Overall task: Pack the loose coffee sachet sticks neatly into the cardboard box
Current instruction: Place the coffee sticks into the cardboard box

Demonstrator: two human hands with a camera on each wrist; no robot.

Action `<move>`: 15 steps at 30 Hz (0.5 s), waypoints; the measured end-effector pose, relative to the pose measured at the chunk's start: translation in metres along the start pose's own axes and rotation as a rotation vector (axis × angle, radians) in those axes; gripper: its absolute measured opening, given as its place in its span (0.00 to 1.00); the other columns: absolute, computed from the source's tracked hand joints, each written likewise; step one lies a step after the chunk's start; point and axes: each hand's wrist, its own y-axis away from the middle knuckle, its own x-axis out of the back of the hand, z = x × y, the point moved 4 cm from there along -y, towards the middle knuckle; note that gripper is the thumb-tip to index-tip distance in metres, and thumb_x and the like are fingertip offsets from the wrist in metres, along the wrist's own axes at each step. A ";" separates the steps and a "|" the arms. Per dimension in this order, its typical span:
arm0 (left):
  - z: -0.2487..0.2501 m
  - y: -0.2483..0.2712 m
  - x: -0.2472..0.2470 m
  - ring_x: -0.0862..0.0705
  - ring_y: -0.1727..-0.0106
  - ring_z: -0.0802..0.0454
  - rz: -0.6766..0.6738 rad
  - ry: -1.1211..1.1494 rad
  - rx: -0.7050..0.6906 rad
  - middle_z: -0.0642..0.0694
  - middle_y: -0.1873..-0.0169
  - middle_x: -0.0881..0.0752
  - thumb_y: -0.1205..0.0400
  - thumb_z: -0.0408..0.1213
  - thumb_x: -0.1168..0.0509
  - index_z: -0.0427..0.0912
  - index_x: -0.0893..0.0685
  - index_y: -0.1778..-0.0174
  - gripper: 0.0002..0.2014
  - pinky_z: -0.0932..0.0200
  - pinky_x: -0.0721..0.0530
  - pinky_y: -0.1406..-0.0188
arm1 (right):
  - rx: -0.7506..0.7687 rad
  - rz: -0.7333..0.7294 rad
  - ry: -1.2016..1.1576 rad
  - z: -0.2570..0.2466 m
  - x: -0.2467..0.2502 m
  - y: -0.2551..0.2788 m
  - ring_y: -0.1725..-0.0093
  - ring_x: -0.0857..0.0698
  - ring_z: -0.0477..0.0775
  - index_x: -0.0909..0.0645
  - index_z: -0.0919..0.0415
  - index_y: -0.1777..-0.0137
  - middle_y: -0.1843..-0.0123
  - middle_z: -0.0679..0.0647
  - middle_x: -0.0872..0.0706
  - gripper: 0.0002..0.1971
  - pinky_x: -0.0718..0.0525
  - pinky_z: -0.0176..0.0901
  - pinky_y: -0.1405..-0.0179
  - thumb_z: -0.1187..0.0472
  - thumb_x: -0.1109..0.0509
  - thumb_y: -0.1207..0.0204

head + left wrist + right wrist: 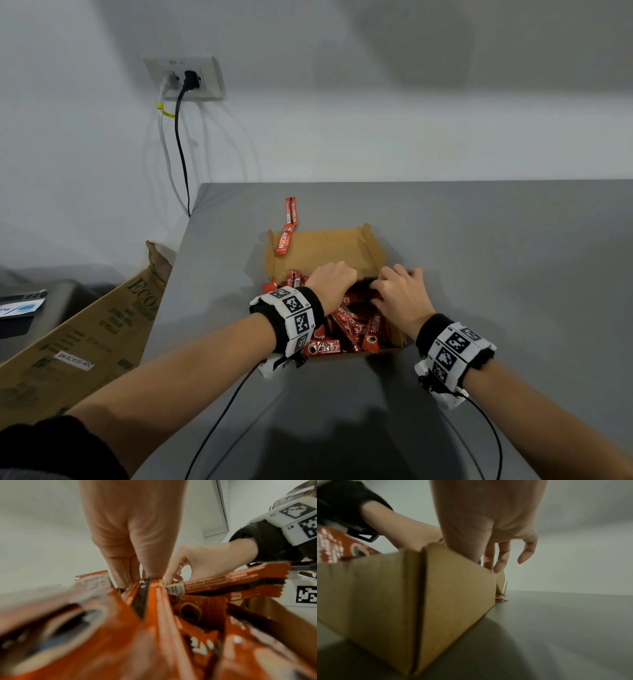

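Sachets [346, 329]: red sticks, heaped unevenly in near half of box [373, 253], crossing at several angles, some riding above near rim. Box: brown cardboard, open-topped, set on grey table [496, 257], lid flap folded flat toward far side. One loose sachet [283, 241] lying across far-left edge of flap; a second stick [290, 209] on table just beyond it, the two touching end to end or nearly so. Left hand [330, 279] reaching down into heap at box centre, fingers bent into the sticks; left wrist view shows fingertips [126, 573] pressed among sachet ends, though whether any one stick is pinched cannot be told. Right hand [399, 294] just beside left, at right side of box, fingers curled downward; in left wrist view, thumb and forefinger closed on end of a sachet [223, 581] lifted nearly level above heap. Right wrist view: outer fingers [526, 553] hanging loose over right wall of box [457, 585], not touching it. Both wrists banded with black straps bearing white marker tags, cables trailing back. Second carton [85, 339] leaning at left table edge. Wall socket [186, 78] with two plugs above left.
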 end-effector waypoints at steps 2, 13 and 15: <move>-0.002 0.000 0.000 0.16 0.56 0.40 -0.017 -0.001 0.005 0.37 0.57 0.16 0.21 0.19 0.42 0.32 0.21 0.58 0.07 0.55 0.22 0.63 | -0.004 0.010 -0.016 0.002 0.000 0.001 0.41 0.24 0.57 0.17 0.55 0.42 0.44 0.52 0.18 0.13 0.34 0.52 0.44 0.54 0.32 0.24; 0.006 0.002 0.003 0.17 0.51 0.42 -0.011 -0.059 -0.021 0.39 0.51 0.17 0.19 0.22 0.42 0.33 0.21 0.49 0.08 0.55 0.22 0.58 | -0.050 0.074 -0.041 -0.002 0.002 0.003 0.63 0.17 0.58 0.14 0.57 0.61 0.64 0.52 0.14 0.14 0.23 0.53 0.61 0.61 0.16 0.47; 0.002 0.003 0.006 0.17 0.54 0.43 0.015 0.011 -0.005 0.39 0.54 0.17 0.19 0.23 0.42 0.34 0.21 0.53 0.06 0.55 0.21 0.60 | -0.054 0.104 -0.094 0.000 0.004 0.006 0.57 0.17 0.58 0.14 0.57 0.56 0.59 0.52 0.13 0.12 0.25 0.54 0.55 0.57 0.20 0.39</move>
